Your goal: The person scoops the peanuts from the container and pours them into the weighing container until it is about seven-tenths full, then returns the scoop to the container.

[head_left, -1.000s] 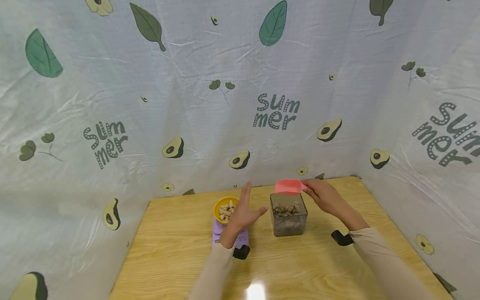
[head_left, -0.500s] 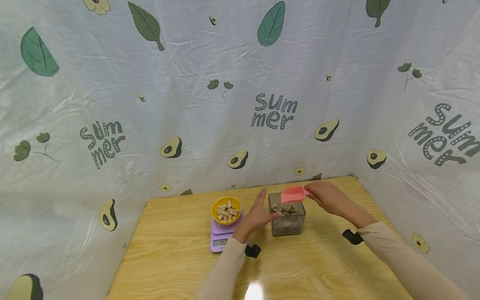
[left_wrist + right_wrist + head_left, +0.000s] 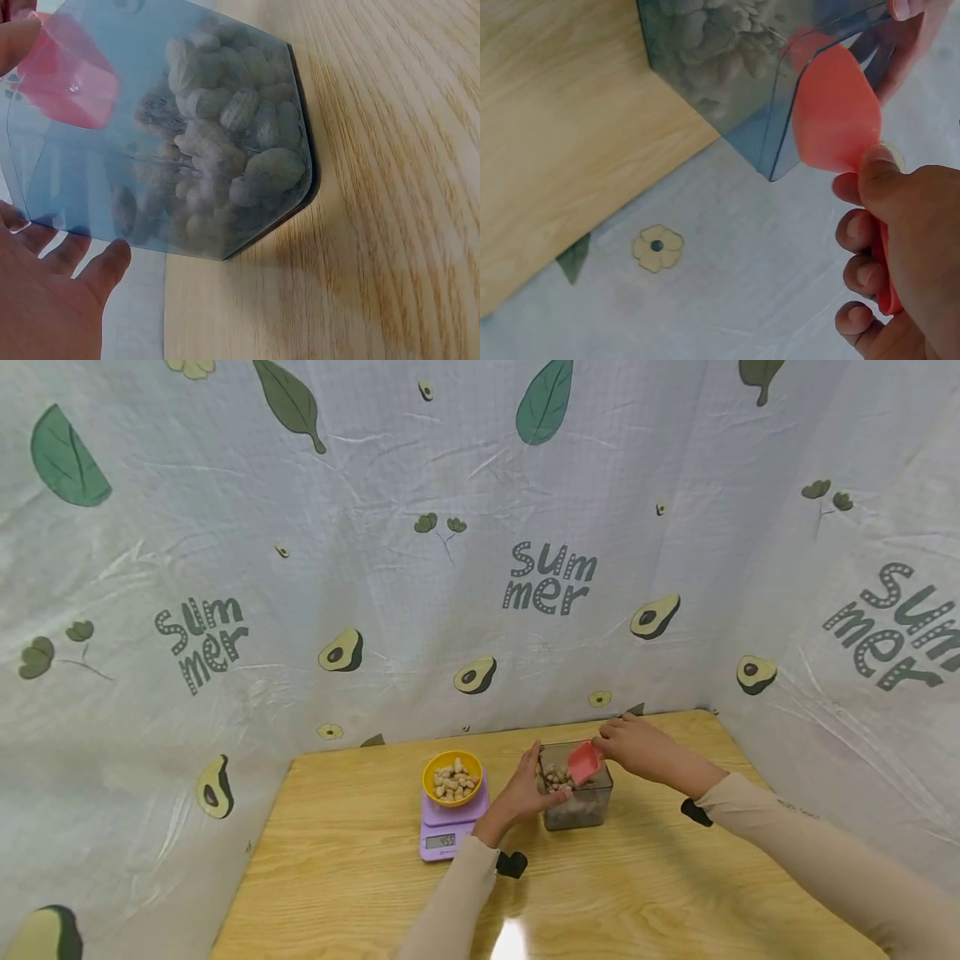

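Observation:
A smoky see-through container point(image 3: 576, 810) stands on the table, partly filled with unshelled peanuts point(image 3: 217, 135). At its left side my left hand point(image 3: 521, 793) holds it, fingers along the outer wall and thumb at the rim. My right hand point(image 3: 637, 747) grips the handle of a pink scoop point(image 3: 585, 762), fingers curled round it. In the right wrist view the scoop's blade point(image 3: 836, 112) dips over the rim into the container. Whether the blade touches the peanuts is unclear. A yellow bowl point(image 3: 431, 789) of peanuts sits on a lilac kitchen scale point(image 3: 435, 853).
The scale's display point(image 3: 441, 841) appears to read 455. A wooden table point(image 3: 337, 860) carries everything, with a printed white sheet point(image 3: 405, 610) behind and at both sides. Black bands point(image 3: 512, 863) circle both wrists.
My left hand has moved right from beside the bowl to the container and taken hold of it. My right hand has tilted the scoop and lowered it into the container.

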The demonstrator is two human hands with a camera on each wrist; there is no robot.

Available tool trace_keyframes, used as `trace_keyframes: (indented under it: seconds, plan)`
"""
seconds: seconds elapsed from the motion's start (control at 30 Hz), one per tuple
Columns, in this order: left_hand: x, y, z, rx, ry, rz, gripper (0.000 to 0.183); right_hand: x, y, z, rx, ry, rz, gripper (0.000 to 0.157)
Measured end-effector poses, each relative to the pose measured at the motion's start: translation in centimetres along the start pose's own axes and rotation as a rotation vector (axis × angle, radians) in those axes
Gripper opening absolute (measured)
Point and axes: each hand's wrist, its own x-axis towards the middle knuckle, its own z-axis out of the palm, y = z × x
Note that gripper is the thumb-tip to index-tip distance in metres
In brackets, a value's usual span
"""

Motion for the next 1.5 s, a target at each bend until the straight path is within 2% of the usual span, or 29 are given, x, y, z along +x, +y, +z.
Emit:
trace_keyframes:
  seconds: [0.2, 0.4, 0.57, 0.63, 0.83, 0.97, 1.1, 1.3, 1.5]
  plan:
    - [-0.1, 0.1, 0.1, -0.022, -0.009, 0.014, 0.107, 1.6, -0.5, -1.2, -0.051, -0.092, -0.065, 0.016]
    - [-0.2, 0.0, 0.2, -0.035, -0.005, 0.012, 0.104, 2.9, -1.5, -2.0, -0.051, -0.193, -0.039, 0.008]
    - [-0.2, 0.1, 0.1, -0.017, 0.004, 0.016, 0.104, 3.4, -2.2, -1.4, -0.038, -0.272, -0.052, 0.002]
    - [-0.2, 0.1, 0.1, -0.012, 0.002, 0.015, 0.103, 3.4, -2.5, -0.7, -0.031, -0.263, -0.073, 0.004]
    - [-0.1, 0.1, 0.1, 0.006, -0.009, 0.001, 0.106, 3.4, -3.6, 1.9, -0.005, -0.156, -0.142, 0.01]
    - [-0.1, 0.0, 0.2, 0.029, -0.033, 0.022, 0.11, 3.2, -3.7, 2.8, -0.019, -0.162, -0.111, 0.018]
    - [-0.1, 0.0, 0.2, 0.033, -0.048, 0.029, 0.112, 2.9, -3.1, 2.4, -0.043, -0.172, -0.078, 0.027]
    - [-0.1, 0.2, 0.0, 0.026, -0.031, 0.015, 0.108, 3.3, -1.8, 1.1, -0.153, -0.106, -0.027, 0.027]
    - [-0.2, -0.1, 0.1, 0.029, -0.03, -0.003, 0.107, 3.7, -2.5, 2.4, -0.165, -0.116, -0.077, 0.032]
